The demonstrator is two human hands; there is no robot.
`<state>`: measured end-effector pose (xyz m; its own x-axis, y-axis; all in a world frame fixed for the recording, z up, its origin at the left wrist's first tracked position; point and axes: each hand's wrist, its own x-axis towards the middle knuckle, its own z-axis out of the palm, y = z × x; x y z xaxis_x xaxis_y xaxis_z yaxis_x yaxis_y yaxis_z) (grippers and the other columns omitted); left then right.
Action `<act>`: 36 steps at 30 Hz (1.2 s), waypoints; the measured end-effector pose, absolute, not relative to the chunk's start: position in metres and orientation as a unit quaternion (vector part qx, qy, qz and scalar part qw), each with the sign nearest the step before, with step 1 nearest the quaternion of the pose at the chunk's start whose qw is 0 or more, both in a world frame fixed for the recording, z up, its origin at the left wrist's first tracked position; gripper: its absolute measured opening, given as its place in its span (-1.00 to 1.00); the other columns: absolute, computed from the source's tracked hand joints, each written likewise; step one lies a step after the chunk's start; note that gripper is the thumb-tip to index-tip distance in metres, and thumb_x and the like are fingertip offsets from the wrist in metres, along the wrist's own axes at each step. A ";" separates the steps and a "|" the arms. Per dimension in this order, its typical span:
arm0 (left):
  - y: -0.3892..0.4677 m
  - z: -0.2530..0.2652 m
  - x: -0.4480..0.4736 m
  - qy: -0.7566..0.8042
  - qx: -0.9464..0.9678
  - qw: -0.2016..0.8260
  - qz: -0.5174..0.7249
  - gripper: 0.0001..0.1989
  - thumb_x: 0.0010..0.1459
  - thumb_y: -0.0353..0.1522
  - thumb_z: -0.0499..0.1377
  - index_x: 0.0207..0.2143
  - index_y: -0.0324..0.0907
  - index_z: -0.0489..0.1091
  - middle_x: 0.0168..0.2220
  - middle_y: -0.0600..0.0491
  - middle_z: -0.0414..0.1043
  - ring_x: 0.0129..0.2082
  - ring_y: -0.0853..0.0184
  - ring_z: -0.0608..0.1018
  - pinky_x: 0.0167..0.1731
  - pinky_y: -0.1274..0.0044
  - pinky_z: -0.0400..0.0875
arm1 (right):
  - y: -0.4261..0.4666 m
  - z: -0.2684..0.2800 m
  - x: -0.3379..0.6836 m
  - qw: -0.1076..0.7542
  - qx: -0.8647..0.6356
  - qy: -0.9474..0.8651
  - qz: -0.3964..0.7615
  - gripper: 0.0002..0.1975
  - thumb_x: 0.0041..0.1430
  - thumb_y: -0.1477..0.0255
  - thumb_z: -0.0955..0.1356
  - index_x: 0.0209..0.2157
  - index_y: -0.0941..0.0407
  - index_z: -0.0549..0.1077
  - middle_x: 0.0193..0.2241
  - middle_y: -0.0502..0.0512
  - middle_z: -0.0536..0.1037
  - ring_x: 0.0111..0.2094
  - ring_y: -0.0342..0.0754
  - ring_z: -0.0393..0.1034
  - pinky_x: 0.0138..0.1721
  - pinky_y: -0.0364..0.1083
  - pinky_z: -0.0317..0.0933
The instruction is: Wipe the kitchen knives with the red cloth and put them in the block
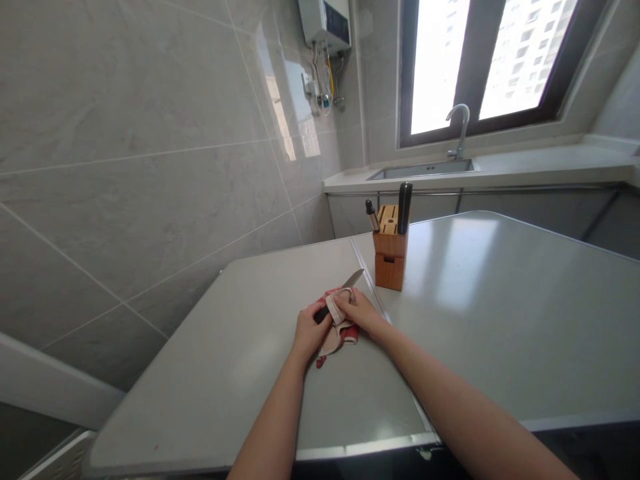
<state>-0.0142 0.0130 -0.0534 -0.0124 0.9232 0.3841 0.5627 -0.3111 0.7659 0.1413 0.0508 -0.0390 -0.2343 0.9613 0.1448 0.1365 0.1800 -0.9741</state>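
At a glossy pale-grey table [240,347], our L hand [308,329] curls fingers round a black-handled steel knife [354,278]; our R hand [365,312] pinches a red-&-white cloth [331,341] agst its blade, nr a brown wooden knife block [390,268].

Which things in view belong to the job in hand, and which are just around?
In the job:
knife, left hand at its handle
red-and-cream cloth, in right hand
table, work surface
knife block, untouched, probably related

Just around:
sink
faucet
wall-mounted box
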 end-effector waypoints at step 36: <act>0.013 -0.054 -0.014 0.549 0.684 0.187 0.443 -0.74 0.11 -0.27 0.20 -0.17 -0.17 0.54 -0.22 0.02 0.57 -0.25 0.27 0.54 -0.18 0.47 0.39 | 0.051 -0.037 0.138 0.423 -0.454 -0.666 0.414 -0.80 0.12 0.30 0.33 -0.32 0.14 0.45 -0.32 0.12 0.54 -0.24 0.00 0.43 -0.13 -0.04 0.27</act>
<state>-0.0145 0.0133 -0.0544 0.0057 0.9165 0.4000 0.5851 -0.3275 0.7419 0.1382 0.0512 -0.0365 -0.2297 0.9551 0.1873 0.2534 0.2445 -0.9360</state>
